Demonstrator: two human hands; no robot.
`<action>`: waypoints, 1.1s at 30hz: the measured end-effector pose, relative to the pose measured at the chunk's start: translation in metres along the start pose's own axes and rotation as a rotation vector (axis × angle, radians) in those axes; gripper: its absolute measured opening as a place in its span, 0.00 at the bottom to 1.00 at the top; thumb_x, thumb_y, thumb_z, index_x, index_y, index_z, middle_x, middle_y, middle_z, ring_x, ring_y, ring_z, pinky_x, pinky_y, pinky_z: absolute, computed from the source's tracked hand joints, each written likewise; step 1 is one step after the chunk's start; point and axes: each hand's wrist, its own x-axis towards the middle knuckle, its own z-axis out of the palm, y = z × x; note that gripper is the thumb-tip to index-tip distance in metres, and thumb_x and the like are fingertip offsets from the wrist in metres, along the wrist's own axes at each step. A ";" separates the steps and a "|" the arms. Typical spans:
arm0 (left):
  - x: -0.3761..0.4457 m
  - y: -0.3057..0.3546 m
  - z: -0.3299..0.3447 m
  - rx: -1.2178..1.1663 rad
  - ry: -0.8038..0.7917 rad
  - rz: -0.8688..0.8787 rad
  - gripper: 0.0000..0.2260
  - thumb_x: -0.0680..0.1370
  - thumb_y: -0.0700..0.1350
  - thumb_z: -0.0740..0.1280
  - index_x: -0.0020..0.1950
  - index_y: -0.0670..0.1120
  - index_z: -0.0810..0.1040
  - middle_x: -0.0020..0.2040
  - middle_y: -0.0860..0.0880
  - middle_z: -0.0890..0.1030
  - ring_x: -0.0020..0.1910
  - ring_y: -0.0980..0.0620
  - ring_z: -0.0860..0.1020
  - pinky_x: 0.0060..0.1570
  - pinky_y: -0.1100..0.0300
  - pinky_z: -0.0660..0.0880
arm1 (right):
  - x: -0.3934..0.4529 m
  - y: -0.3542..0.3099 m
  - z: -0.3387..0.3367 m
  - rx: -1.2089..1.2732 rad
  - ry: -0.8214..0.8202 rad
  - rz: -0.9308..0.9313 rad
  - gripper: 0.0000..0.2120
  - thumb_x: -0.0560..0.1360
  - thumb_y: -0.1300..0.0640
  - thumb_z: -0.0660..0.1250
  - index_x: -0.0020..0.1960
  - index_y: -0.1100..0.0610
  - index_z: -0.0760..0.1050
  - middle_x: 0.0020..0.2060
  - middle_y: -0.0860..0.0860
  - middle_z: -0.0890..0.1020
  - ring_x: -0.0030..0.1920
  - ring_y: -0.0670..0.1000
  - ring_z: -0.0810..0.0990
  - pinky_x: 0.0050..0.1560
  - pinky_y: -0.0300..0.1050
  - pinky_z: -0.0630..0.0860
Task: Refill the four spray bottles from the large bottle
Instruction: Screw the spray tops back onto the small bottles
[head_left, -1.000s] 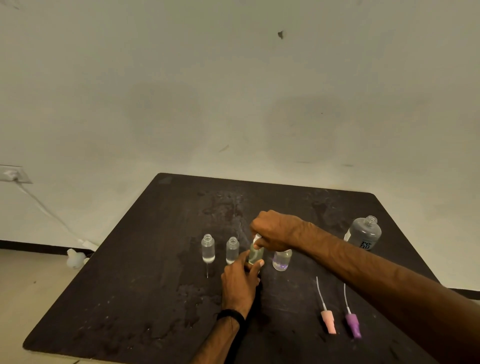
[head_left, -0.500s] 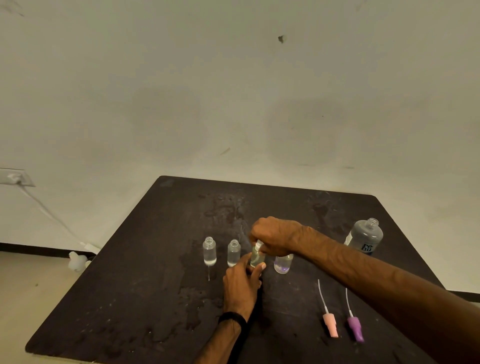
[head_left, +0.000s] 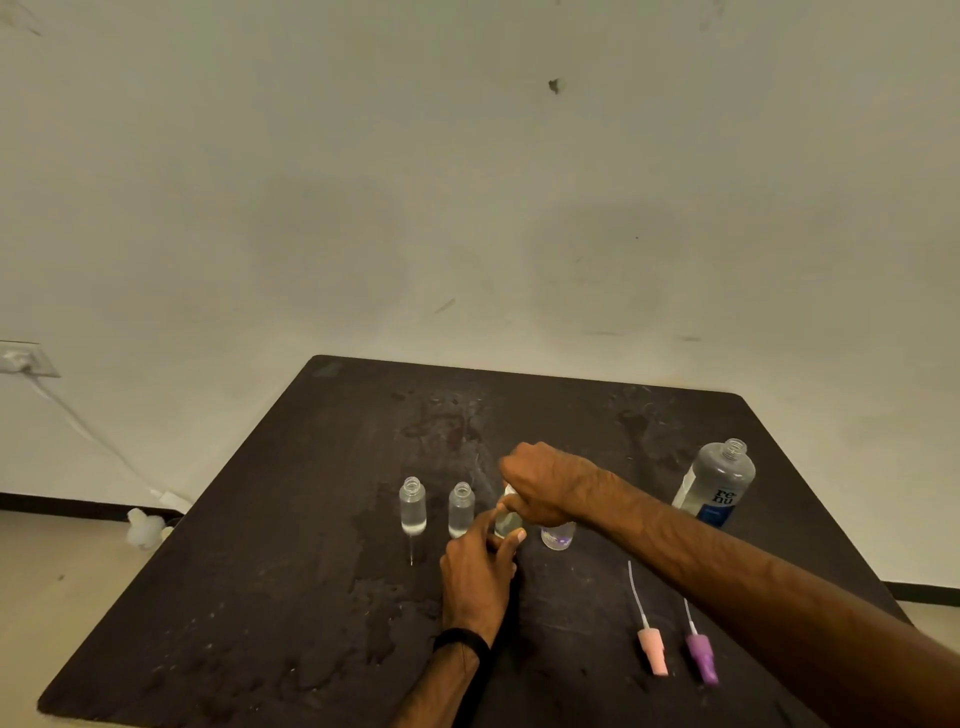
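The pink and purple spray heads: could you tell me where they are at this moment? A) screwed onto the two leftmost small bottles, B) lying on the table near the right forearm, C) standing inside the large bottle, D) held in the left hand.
B: the pink spray head and the purple spray head lie flat on the dark table with their dip tubes pointing away, and neither hand touches them.
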 end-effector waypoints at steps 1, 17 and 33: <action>0.000 0.001 0.000 -0.002 0.001 -0.004 0.13 0.79 0.53 0.70 0.62 0.52 0.80 0.37 0.54 0.84 0.34 0.64 0.82 0.35 0.76 0.73 | -0.001 0.000 0.001 0.002 0.017 0.004 0.16 0.79 0.50 0.64 0.55 0.63 0.75 0.53 0.60 0.79 0.49 0.58 0.80 0.45 0.47 0.74; -0.008 -0.004 -0.018 0.068 0.034 -0.035 0.20 0.75 0.57 0.73 0.64 0.51 0.80 0.36 0.59 0.81 0.37 0.65 0.80 0.44 0.71 0.74 | -0.002 0.023 0.012 0.013 0.046 0.036 0.20 0.77 0.43 0.66 0.57 0.58 0.75 0.52 0.55 0.80 0.49 0.54 0.79 0.50 0.47 0.77; -0.018 -0.035 -0.047 0.069 0.159 -0.005 0.12 0.75 0.55 0.73 0.57 0.54 0.80 0.37 0.58 0.84 0.37 0.60 0.83 0.47 0.51 0.82 | -0.213 0.043 0.100 0.692 0.095 0.606 0.05 0.76 0.47 0.69 0.47 0.46 0.73 0.40 0.47 0.80 0.40 0.42 0.80 0.42 0.33 0.76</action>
